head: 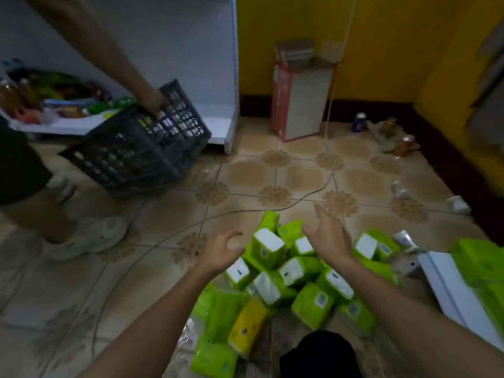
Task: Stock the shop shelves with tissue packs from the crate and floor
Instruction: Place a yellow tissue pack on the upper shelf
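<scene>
Right at the person's knees the green tissue packs (286, 271) are lying in a loose heap on the tiled floor (272, 173), with a single yellow pack (246, 327) among them at the near edge. The sensible way to go about this step, I'd say, is gathering from the top of the heap. That means closing both palms on the uppermost packs, squeezing just enough that the soft wrapping is not slipping, and lifting a small stack rather than raking the whole pile about. The white shelf (447, 282) just to the right, with green packs already lying on it, is looking like the nearest place to set them.

Both hands are hovering over the heap, holding nothing. The left hand (221, 248) is reaching out at the pile's left edge with fingers loosely curled. The right hand (328, 236) is reaching above the middle, palm turned inward and fingers spread.

Farther off, another person's hand (156, 103) is gripping the rim of a dark plastic crate (136, 148), which is tilting in front of the far shelf unit (215, 115).
</scene>
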A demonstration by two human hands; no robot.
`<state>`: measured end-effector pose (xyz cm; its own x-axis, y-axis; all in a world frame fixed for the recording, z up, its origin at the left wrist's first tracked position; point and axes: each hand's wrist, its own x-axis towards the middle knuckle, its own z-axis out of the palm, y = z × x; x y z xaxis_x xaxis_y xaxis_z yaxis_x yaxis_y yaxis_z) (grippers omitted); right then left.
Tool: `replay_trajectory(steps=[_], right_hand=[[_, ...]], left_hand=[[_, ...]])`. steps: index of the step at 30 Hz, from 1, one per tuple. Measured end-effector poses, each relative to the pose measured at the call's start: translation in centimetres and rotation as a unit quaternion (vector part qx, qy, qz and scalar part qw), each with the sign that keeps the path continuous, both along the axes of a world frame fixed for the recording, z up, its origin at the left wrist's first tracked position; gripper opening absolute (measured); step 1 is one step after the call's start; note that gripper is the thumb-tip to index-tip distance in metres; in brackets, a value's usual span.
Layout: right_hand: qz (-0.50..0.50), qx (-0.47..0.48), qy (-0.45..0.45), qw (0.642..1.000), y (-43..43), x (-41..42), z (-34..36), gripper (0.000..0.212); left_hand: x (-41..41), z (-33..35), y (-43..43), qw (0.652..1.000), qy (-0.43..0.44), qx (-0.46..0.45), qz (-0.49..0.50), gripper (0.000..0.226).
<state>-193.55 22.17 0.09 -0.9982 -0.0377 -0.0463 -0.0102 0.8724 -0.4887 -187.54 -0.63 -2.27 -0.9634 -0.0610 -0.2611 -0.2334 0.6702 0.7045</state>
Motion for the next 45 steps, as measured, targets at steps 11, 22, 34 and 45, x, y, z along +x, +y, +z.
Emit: replay_trajectory(steps=[11,22,34,45], right_hand=[[0.084,-0.084,-0.278,0.953,-3.5,8.9,-14.9,0.063],[0.128,-0.079,-0.376,0.914,-5.6,8.9,-17.1,0.083],[0.018,-0.179,-0.116,0.977,0.6,5.1,-9.0,0.06],[0.047,-0.109,0.078,0.99,8.1,-1.8,7.5,0.075]], left_hand=[[9.4,-13.9,2.3,0.975,-0.177,-0.048,0.127,0.067],[10.6,-17.1,4.9,0.843,-0.282,0.19,0.417,0.054],[1.5,-8.8,11.1,0.88,-0.015,0.275,0.386,0.011],[-8.3,5.9,16.3,0.903,0.184,0.346,0.175,0.033]])
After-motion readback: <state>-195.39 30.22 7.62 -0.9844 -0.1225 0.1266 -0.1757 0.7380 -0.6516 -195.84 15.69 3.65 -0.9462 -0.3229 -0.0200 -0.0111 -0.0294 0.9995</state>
